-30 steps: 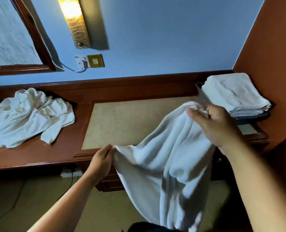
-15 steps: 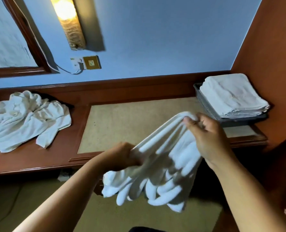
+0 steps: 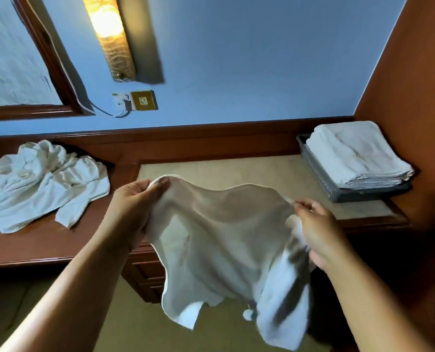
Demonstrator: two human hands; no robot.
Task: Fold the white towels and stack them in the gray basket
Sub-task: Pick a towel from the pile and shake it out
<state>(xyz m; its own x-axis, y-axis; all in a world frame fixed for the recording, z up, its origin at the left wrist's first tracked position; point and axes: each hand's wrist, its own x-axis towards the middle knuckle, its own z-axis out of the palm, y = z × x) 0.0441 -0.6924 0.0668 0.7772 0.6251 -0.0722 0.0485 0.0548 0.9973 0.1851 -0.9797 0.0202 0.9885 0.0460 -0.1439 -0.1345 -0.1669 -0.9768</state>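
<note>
The left hand and right hand each pinch a top corner of a white towel hanging spread over the near edge of the desk, apparently being opened for folding; next it needs halving evenly, then carrying to the gray basket far right.

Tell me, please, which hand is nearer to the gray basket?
Right. The right hand is just in front-left of the gray basket; the left hand is much farther left.
</note>
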